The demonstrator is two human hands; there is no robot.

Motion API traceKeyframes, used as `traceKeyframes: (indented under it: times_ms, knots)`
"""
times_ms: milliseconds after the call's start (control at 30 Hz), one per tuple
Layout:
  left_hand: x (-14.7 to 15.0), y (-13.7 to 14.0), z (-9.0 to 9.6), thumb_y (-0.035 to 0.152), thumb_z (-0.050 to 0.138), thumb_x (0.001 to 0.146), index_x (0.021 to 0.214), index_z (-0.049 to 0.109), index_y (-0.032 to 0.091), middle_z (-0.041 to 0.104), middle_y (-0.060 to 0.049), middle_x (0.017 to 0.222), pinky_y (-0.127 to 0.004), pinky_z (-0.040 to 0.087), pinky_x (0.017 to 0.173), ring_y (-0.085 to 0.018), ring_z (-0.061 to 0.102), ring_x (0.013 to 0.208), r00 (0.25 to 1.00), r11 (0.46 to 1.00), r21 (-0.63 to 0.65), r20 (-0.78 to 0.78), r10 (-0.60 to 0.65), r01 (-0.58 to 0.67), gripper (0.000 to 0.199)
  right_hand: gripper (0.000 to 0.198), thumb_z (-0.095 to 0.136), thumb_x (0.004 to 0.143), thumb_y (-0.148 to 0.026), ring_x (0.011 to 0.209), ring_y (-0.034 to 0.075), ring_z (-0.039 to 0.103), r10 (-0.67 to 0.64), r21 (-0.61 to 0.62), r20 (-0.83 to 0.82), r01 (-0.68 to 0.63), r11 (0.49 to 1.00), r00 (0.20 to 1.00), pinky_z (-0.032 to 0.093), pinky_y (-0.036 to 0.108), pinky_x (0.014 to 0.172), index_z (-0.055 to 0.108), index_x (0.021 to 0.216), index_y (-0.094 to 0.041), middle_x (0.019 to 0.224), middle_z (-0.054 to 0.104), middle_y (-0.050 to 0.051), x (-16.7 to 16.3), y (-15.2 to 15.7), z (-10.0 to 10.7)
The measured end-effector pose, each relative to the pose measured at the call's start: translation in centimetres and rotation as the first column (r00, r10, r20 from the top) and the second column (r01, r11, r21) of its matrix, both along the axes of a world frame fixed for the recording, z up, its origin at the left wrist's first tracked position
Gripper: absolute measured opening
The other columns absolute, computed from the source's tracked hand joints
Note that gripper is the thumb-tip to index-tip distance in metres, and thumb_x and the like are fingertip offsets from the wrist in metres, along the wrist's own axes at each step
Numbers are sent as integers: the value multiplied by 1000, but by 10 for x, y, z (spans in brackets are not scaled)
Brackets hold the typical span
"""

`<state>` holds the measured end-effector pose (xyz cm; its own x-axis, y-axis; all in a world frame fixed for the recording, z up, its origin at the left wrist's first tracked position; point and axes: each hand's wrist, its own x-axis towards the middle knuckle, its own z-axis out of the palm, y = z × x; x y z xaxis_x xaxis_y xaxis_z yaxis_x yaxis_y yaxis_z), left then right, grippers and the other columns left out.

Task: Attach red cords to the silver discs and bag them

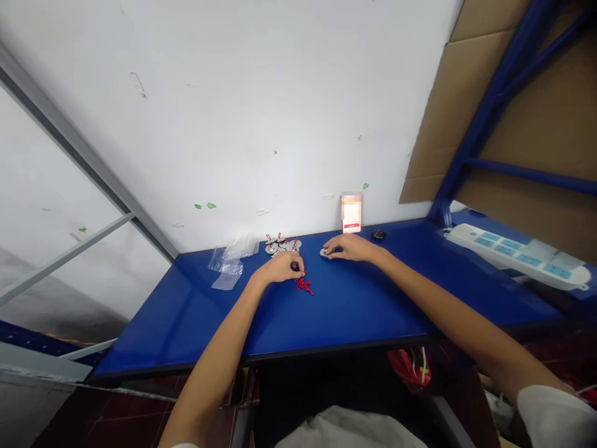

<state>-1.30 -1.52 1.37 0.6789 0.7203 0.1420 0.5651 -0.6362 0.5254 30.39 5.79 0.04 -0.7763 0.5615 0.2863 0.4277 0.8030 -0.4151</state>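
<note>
On the left of the frame, clear plastic bags (233, 258) lie overlapping on the blue bench (209, 330), near its wall edge. Just right of them, a little left of centre, is a cluster of silver discs (271, 248), several with red loops showing; they overlap, so I cannot count them. The left hand (285, 267) is in front of this cluster, thumb and fingertips drawn together in what looks like a pinch on the tip of the red cords (304, 285), a small tangled bunch lying on the bench just below the fingers. Further right, the right hand (345, 247) closes its fingertips on the edge of a single silver disc (323, 252), apart from the cluster and low over the bench or resting on it; which, I cannot tell. The step in hand seems to be picking a cord out of the bunch while the disc is kept ready. From here the move calls for a light fingertip pinch that frees one strand without dragging the others, and a steady hold on the disc's rim. Behind the right hand a bright card-like panel (351, 219) leans at the wall, with a small black object (378, 234) beside it; a white power strip (513, 254) sits at far right.
</note>
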Motion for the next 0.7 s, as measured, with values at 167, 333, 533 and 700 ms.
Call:
traceKeyframes:
  times_ms: [167,333,533,700]
  knots:
    - [-1,0,-1,33,71,89,94,70,20,77,-4,83,-30,54,72,-19,73,77,980,987,-134,165,109,-87,14,25,75,96,-46,110,25,77,24,-34,3,-24,999,1000,57,35,96,87,109,-29,127,80,6,2,1,3]
    - [4,1,-3,32,67,94,102,71,20,80,-5,91,-32,58,79,-20,77,85,928,975,-97,302,219,-199,15,24,66,103,-42,116,26,74,21,57,-37,-19,998,999,56,37,100,86,109,-31,130,77,6,5,0,6]
    - [12,2,-2,42,72,94,104,80,21,82,-8,102,-37,60,84,-22,76,88,825,936,-69,454,338,-345,24,29,62,106,-43,98,23,71,-44,250,-151,81,965,988,56,35,86,84,116,-28,113,73,10,-5,-16,17]
    - [13,3,-7,44,76,92,109,78,17,81,-12,104,-37,61,84,-23,76,93,740,941,-250,585,333,-226,32,30,57,109,-39,92,21,76,14,170,-139,10,985,990,54,30,81,82,123,-32,109,82,4,-19,-34,20]
